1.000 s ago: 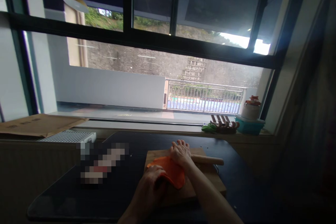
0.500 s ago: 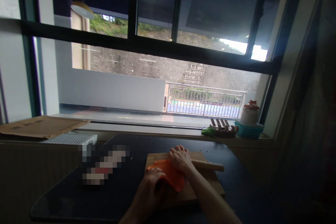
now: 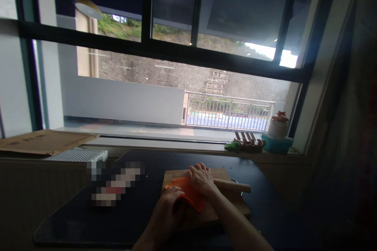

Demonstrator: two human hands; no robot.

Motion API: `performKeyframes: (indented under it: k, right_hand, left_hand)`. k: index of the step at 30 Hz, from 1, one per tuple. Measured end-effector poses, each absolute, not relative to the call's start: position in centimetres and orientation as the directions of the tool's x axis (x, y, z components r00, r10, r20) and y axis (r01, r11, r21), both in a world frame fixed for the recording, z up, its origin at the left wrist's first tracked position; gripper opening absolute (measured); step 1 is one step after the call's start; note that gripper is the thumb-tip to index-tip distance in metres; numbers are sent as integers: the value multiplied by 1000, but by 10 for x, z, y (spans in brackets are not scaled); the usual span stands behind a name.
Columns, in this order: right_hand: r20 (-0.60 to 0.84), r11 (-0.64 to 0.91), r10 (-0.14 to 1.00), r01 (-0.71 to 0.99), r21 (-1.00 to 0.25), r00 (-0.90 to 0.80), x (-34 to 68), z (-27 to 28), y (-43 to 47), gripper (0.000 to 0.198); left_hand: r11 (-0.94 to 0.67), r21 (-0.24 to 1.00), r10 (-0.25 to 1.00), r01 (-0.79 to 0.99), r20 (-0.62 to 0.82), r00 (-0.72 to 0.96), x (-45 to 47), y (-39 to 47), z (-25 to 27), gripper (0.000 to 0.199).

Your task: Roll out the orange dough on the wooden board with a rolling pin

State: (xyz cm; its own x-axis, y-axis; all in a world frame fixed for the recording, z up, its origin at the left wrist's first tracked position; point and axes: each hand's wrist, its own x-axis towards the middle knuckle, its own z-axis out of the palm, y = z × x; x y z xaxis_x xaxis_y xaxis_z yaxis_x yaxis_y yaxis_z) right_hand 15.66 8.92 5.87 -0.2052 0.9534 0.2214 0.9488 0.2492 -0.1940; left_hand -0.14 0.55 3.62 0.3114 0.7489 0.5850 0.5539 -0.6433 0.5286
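Observation:
A soft, flat orange sheet (image 3: pixel 193 198), which looks like rolled-out dough, lies on a wooden board (image 3: pixel 228 204). My left hand (image 3: pixel 171 202) is closed on its near left edge, where the sheet curls up off the board; the fingertips are partly hidden. My right hand (image 3: pixel 202 176) lies over the sheet's far right part, palm down with fingers stretched away from me. Beside the right wrist a wooden rolling pin (image 3: pixel 234 185) rests on the board and sticks out past its right edge; its left end is hidden behind that hand.
The board sits on a dark table (image 3: pixel 123 223). A pixelated patch (image 3: pixel 116 188) covers something at the left. On the window sill stand a teal box (image 3: pixel 277 143), a brown rack-like item (image 3: pixel 249 143) and a green object (image 3: pixel 232 146). Brown paper (image 3: pixel 47 141) lies at far left.
Both hands keep nearly the same place on the orange dough sheet. The whole view has shifted slightly; nothing has been let go or picked up.

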Motion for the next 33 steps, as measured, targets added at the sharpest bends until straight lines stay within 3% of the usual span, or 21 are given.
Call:
performKeyframes:
  k: [6,17,26,33]
  right_hand:
    - [161,173,976,968,-184,-144,158,66,114,41]
    - [202,280,950,938,-205,-240,156,57,83,49]
    - [180,185,971,968,-170,-154,156,64,110,43]
    - [207,257,955,945,-205,-214,154,54,86,51]
  left_hand:
    - [-629,530,760,568,574,306,-2,6,36,10]
    - [-635,529,754,564,585,299,0,5,33,11]
    - [-620,535,769,573,560,309,-1,6,35,10]
    - [-632,518,758,576,570,319,1,5,36,13]
